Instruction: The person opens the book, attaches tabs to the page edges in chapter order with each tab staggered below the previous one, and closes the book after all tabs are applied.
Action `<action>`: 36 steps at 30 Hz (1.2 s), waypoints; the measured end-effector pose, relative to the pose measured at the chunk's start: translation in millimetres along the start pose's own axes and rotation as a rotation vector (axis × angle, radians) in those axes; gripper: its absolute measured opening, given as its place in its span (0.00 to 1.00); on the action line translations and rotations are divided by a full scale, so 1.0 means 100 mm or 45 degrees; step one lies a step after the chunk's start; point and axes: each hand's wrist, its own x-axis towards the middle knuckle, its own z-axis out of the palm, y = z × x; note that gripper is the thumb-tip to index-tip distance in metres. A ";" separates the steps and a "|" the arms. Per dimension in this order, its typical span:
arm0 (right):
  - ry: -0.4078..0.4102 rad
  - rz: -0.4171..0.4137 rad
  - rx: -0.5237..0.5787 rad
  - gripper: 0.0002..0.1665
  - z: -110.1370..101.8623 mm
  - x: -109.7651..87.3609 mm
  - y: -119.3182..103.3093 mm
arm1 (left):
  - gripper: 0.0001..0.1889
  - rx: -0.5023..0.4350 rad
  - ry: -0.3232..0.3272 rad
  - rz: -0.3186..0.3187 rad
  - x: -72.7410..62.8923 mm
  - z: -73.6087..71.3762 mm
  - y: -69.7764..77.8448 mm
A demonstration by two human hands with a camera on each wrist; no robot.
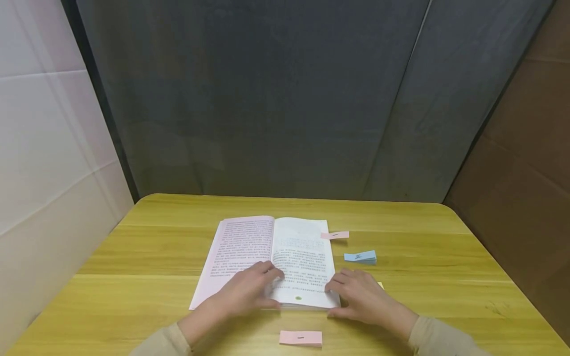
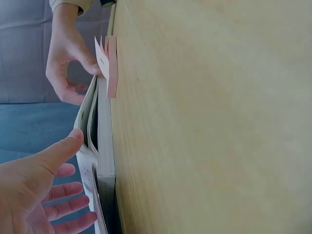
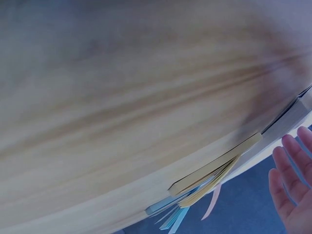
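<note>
An open book (image 1: 304, 262) lies on the table, printed text on both pages, the left page pinkish and the right one white. A pink sticky tab (image 1: 340, 235) juts from the right page's outer edge. My left hand (image 1: 251, 287) is over the lower book near the spine, fingers extended; its thumb touches the page edges in the left wrist view. At the lower right corner my right hand (image 1: 358, 294) touches the book, fingers on the outer margin and thumb by the bottom edge. Its fingers (image 3: 292, 170) look fairly straight in the right wrist view.
A pink sticky-note pad (image 1: 300, 338) lies in front of the book. To the right sits a blue pad (image 1: 360, 257). A yellow pad (image 3: 214, 165), mostly hidden behind my right hand in the head view, is nearby. Dark panels stand behind the wooden table (image 1: 423, 232).
</note>
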 end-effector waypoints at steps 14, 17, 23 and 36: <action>0.004 -0.007 -0.002 0.23 0.01 0.01 0.01 | 0.20 0.148 0.174 0.135 -0.11 -0.05 0.02; -0.009 -0.003 -0.007 0.23 0.02 0.01 0.01 | 0.21 0.187 0.273 0.195 -0.11 -0.06 0.02; -0.017 -0.002 -0.027 0.23 0.01 0.01 0.00 | 0.25 0.244 0.391 0.264 -0.12 -0.13 0.04; -0.036 0.013 -0.010 0.22 0.01 0.03 0.00 | 0.27 0.504 0.307 0.251 -0.21 -0.29 -0.06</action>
